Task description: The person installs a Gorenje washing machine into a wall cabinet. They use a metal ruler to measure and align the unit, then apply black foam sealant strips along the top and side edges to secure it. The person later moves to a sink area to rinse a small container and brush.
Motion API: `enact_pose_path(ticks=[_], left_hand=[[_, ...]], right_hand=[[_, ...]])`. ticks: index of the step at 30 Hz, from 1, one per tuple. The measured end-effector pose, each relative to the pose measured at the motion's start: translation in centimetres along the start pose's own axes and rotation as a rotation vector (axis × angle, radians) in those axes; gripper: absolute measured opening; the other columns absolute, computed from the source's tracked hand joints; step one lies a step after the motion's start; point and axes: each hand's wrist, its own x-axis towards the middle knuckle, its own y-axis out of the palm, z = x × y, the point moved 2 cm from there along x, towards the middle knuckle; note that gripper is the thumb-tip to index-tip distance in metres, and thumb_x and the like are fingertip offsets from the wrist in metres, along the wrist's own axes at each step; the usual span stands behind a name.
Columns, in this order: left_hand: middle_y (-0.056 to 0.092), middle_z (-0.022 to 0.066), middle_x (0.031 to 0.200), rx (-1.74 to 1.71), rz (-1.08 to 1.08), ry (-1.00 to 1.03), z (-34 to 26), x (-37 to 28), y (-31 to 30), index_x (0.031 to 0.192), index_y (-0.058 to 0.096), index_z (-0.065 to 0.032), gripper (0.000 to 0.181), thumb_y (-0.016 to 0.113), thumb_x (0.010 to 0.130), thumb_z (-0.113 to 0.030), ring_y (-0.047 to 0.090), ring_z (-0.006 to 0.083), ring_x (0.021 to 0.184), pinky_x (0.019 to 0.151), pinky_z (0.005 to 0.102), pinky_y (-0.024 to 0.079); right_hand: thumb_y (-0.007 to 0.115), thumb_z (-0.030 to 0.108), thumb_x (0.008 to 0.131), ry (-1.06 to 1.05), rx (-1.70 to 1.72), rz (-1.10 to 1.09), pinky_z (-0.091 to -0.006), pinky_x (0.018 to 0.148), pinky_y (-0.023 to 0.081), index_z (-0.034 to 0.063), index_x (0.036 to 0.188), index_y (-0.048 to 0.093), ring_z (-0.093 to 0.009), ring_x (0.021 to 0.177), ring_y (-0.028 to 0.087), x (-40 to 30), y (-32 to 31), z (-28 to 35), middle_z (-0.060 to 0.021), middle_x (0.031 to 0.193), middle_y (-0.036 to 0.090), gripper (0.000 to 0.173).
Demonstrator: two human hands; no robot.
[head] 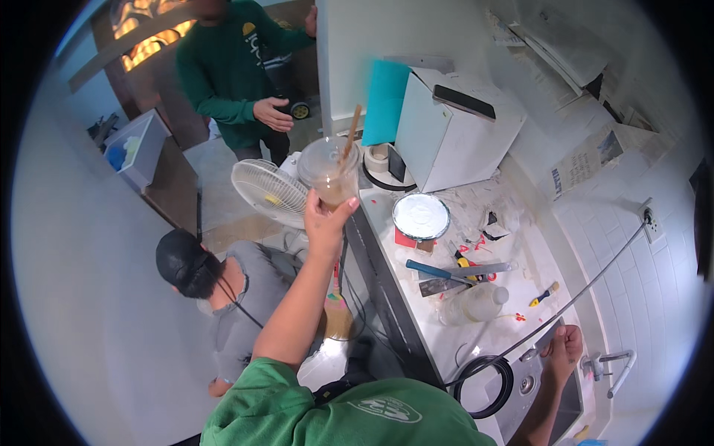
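My left hand [330, 220] is raised and wrapped round a clear plastic cup [330, 167] with a domed lid, a brown straw [351, 131] and some brownish drink. My right hand [563, 348] is over the steel sink [521, 410], beside the faucet [611, 368]; its fingers are curled, and whether they hold anything cannot be made out. On the counter between them are an open tub of white paste [421, 216], a blue-handled tool [428, 268], metal blades, a clear bottle [474, 304] and a small paintbrush [544, 294].
A coiled black cable [507, 390] lies by the sink, its line rising to a wall outlet [650, 220]. A white fan [270, 189] stands left of the counter. One person in grey [245, 279] is low at left; another in green [223, 83] stands beyond. A white box [452, 131] carries a phone [464, 102].
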Motion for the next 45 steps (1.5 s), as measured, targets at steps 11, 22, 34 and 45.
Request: enact_pose_path(ticks=[11,22,34,45], left_hand=[[0.063,0.0084,0.122,0.059,-0.024,0.001,-10.2,-22.9,2.8,0.128,0.053,-0.0010,0.055,0.077,0.079,0.003,0.062,0.0178,0.110,0.098,0.0344,0.050],[0.062,0.0120,0.125,0.158,0.061,-0.180,-9.9,-40.9,8.7,0.134,0.050,0.0017,0.068,0.079,0.072,0.001,0.063,0.0240,0.114,0.102,0.0397,0.049],[0.058,0.0148,0.136,0.182,0.736,-0.497,-3.8,-52.4,21.6,0.128,0.060,0.0005,0.068,0.089,0.069,-0.013,0.061,0.0279,0.115,0.099,0.0391,0.049],[0.041,0.0221,0.150,0.372,1.231,-0.105,-4.8,-53.1,25.6,0.154,0.031,-0.0010,0.104,0.089,0.069,-0.020,0.044,0.0363,0.137,0.115,0.0443,0.034]], right_hand=[[0.059,0.015,0.100,-0.077,0.334,0.523,-0.0244,0.054,0.041,0.0055,0.087,0.059,-0.012,0.061,0.051,-9.9,-10.9,-4.3,-0.0039,0.077,0.054,0.016],[0.045,0.050,0.106,0.384,0.078,1.484,-0.0394,0.122,0.025,-0.0013,0.140,0.055,-0.032,0.149,0.033,-22.8,-22.1,-8.9,-0.0235,0.155,0.042,0.062],[0.080,0.023,0.086,0.163,0.243,0.740,-0.0391,0.109,0.043,0.0081,0.150,0.036,-0.026,0.137,0.046,-21.6,-25.2,-7.8,-0.0145,0.146,0.043,0.079],[0.095,0.011,0.067,0.161,0.477,0.289,-0.0370,0.109,0.047,0.0040,0.147,0.036,-0.021,0.129,0.054,-20.4,-23.5,-6.8,-0.0102,0.140,0.052,0.100]])
